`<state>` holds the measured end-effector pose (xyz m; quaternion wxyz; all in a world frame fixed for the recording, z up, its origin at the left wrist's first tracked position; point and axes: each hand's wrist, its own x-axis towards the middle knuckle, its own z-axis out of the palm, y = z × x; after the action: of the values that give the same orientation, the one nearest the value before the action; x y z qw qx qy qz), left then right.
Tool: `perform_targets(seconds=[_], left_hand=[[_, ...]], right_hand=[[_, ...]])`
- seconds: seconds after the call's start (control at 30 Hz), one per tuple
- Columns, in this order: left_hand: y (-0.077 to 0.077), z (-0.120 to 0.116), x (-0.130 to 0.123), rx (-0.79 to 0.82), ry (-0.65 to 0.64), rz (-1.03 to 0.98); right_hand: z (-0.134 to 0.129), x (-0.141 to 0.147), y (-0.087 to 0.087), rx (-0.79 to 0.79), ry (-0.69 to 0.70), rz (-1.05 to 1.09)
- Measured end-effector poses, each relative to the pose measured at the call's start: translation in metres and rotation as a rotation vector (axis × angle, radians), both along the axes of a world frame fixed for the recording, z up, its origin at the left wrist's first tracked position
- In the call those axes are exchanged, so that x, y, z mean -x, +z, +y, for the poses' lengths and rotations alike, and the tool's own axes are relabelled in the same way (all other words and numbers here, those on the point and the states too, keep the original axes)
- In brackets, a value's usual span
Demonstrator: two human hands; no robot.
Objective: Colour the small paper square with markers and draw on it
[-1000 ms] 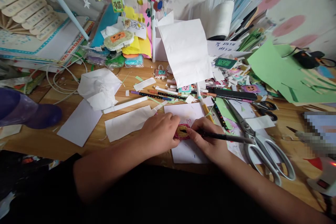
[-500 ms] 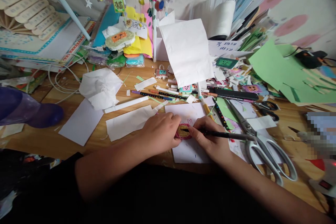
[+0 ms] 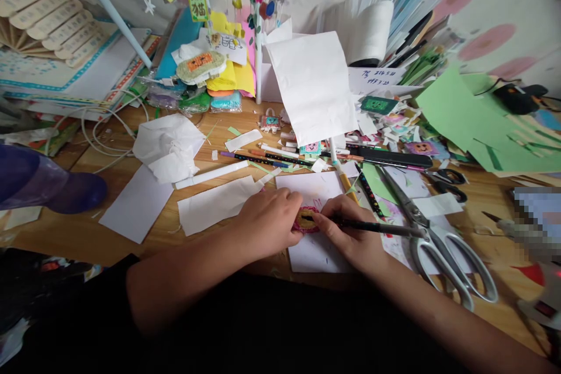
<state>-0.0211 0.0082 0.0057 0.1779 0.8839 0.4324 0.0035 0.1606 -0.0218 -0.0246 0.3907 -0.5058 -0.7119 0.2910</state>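
Observation:
My left hand (image 3: 275, 219) is closed on the left side of a small craft piece (image 3: 308, 220) with a yellow middle and a pink-red rim. Part of that piece is hidden behind the fingers. Held in my right hand (image 3: 350, 228) is a dark, slim pen (image 3: 381, 226), its tip touching or just over the yellow middle. Both hands rest above a white sheet of paper (image 3: 307, 257) bearing faint pink marks. Large silver-handled scissors (image 3: 456, 257) lie right of my right hand.
Several pens and markers (image 3: 267, 155) lie beyond the hands. Paper strips (image 3: 214, 204) and crumpled tissue (image 3: 169, 146) are at the left, near a purple object (image 3: 74, 187). Small black-handled scissors (image 3: 449, 178), paper scraps and green paper (image 3: 464, 123) cover the right. A glue gun (image 3: 541, 298) stands at the right edge.
Almost nothing differs. Both hands keep their places on the craft piece and pen, and the view has shifted very slightly.

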Motion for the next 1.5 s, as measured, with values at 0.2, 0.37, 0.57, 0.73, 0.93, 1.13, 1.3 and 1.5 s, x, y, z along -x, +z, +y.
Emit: perform_targets(seconds=[0.2, 0.37, 0.57, 0.73, 0.93, 1.13, 1.3, 1.5], left_hand=[[0.0005, 0.0002, -0.0008, 0.004, 0.001, 0.005], [-0.0014, 0.0007, -0.0008, -0.001, 0.007, 0.009], [-0.0024, 0.0012, -0.0002, -0.008, 0.005, 0.023], [-0.0023, 0.0017, -0.0004, -0.007, -0.005, 0.022], [-0.0025, 0.0016, -0.0005, -0.013, -0.004, 0.021], [-0.0023, 0.0004, -0.0004, -0.013, -0.007, 0.024], [-0.001, 0.0009, -0.0003, -0.003, -0.007, 0.025], [0.0008, 0.0026, -0.0009, 0.014, -0.007, 0.035]], right_hand=[[0.0008, 0.0008, 0.0009, 0.0, -0.028, 0.017], [-0.0004, -0.0031, -0.0001, 0.004, -0.069, 0.07], [-0.0011, -0.0089, -0.0029, 0.016, -0.186, 0.132], [0.0008, -0.007, -0.0022, -0.008, -0.152, 0.051], [0.001, -0.0059, -0.0007, -0.025, -0.099, 0.008], [0.0006, -0.0069, -0.0033, -0.029, -0.126, 0.012], [0.0003, -0.0051, -0.0004, -0.005, -0.093, 0.018], [0.0009, -0.0044, 0.0018, 0.01, -0.128, 0.011]])
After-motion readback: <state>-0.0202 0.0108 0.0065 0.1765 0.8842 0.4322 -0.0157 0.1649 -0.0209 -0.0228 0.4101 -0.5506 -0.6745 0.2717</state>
